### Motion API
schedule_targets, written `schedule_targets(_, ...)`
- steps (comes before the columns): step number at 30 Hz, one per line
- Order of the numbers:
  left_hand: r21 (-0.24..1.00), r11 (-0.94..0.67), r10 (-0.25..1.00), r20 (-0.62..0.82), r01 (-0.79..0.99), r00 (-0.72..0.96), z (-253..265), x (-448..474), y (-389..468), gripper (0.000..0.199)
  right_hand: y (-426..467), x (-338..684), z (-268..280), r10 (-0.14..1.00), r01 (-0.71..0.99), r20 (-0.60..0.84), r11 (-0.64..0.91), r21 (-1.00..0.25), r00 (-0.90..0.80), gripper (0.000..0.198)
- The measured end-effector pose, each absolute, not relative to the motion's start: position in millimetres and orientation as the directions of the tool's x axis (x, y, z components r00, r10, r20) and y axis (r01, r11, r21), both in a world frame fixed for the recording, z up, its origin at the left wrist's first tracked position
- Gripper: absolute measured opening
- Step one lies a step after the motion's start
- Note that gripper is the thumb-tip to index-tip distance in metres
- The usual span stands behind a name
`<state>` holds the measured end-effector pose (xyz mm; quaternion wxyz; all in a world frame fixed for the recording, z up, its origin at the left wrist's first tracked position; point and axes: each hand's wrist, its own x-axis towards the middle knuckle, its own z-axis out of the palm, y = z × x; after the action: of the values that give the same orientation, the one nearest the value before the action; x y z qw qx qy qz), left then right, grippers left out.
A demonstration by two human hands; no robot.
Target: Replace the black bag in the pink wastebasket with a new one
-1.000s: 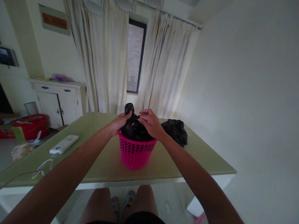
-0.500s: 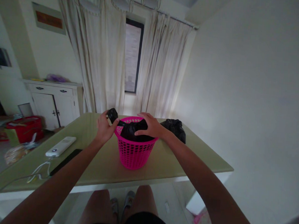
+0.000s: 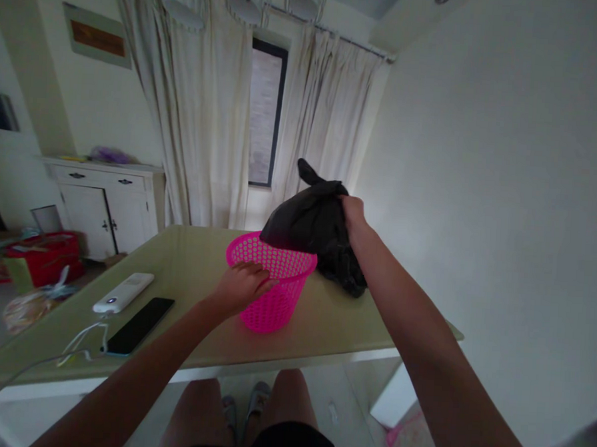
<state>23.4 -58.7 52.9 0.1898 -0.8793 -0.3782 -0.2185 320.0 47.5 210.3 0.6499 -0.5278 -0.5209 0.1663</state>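
My right hand [image 3: 355, 216] is closed on the gathered top of a black plastic bag [image 3: 303, 217], which is lifted over the far right side of the pink perforated basket [image 3: 271, 309]. One loose end of the bag sticks up to the left of my fingers. The front left rim of the basket is in the closed grip of my left hand [image 3: 242, 287]. Inside, the basket shows bare pink walls. Below my right hand, a second black bag [image 3: 346, 273] rests on the table, partly covered by the lifted one.
On the left of the green-topped table [image 3: 192, 338] lie a white device [image 3: 123, 293] with a cable and a black phone [image 3: 140, 326]. A white cabinet [image 3: 134, 205] stands behind to the left, with red bags [image 3: 51, 257] on the floor. A white wall is at the right.
The black bag has come up out of the basket in my right hand, moving up and right. My left hand let go of the bag and took hold of the basket's rim.
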Motion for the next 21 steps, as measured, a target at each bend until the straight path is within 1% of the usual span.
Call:
schedule_targets(1,-0.176,-0.619,0.589,0.541,0.766,0.600,52,25,-58,0.042,45,331,215,0.703,0.344,0.539,0.417,-0.841,0.465,0.017)
schedule_targets(2,-0.175,-0.598,0.592,0.561,0.782,0.578,51,28,-57,0.044,42,339,218,0.615,0.369,0.596,0.468,-0.803,0.517,0.018)
schedule_targets(3,-0.168,-0.579,0.591,0.587,0.798,0.553,50,30,-56,0.046,38,345,217,0.517,0.414,0.669,0.530,-0.740,0.534,0.019)
schedule_targets(4,-0.159,-0.563,0.586,0.615,0.811,0.527,48,32,-56,0.047,35,349,214,0.428,0.468,0.742,0.584,-0.663,0.516,0.020)
schedule_targets(5,-0.151,-0.549,0.575,0.645,0.822,0.503,46,34,-56,0.047,34,350,207,0.366,0.516,0.800,0.620,-0.591,0.475,0.021)
schedule_targets(6,-0.149,-0.539,0.557,0.676,0.829,0.483,44,35,-56,0.047,33,350,198,0.344,0.549,0.835,0.634,-0.544,0.431,0.023)
schedule_targets(7,-0.152,-0.530,0.532,0.707,0.834,0.467,41,36,-56,0.045,34,350,186,0.348,0.563,0.845,0.633,-0.531,0.406,0.025)
schedule_targets(9,-0.173,-0.520,0.466,0.763,0.837,0.448,37,36,-55,0.040,41,348,155,0.392,0.561,0.824,0.604,-0.566,0.409,0.028)
schedule_targets(10,-0.186,-0.516,0.431,0.788,0.836,0.441,35,36,-55,0.038,46,347,136,0.428,0.559,0.807,0.582,-0.591,0.408,0.031)
schedule_targets(12,-0.208,-0.513,0.366,0.825,0.833,0.431,33,35,-55,0.035,57,348,95,0.526,0.564,0.774,0.540,-0.624,0.352,0.040)
schedule_targets(14,-0.224,-0.513,0.322,0.845,0.828,0.428,33,33,-54,0.034,64,351,50,0.621,0.572,0.727,0.494,-0.654,0.294,0.047)
schedule_targets(15,-0.232,-0.515,0.308,0.848,0.825,0.430,33,32,-54,0.033,65,352,28,0.646,0.575,0.705,0.469,-0.670,0.293,0.048)
schedule_targets(18,-0.248,-0.522,0.283,0.852,0.817,0.439,35,30,-52,0.033,63,362,-26,0.714,0.592,0.641,0.397,-0.701,0.280,0.043)
schedule_targets(19,-0.249,-0.526,0.278,0.853,0.814,0.441,36,29,-52,0.033,60,368,-38,0.758,0.609,0.609,0.374,-0.699,0.233,0.039)
schedule_targets(21,-0.247,-0.533,0.276,0.853,0.809,0.443,36,27,-50,0.033,56,383,-53,0.851,0.649,0.522,0.362,-0.669,0.063,0.034)
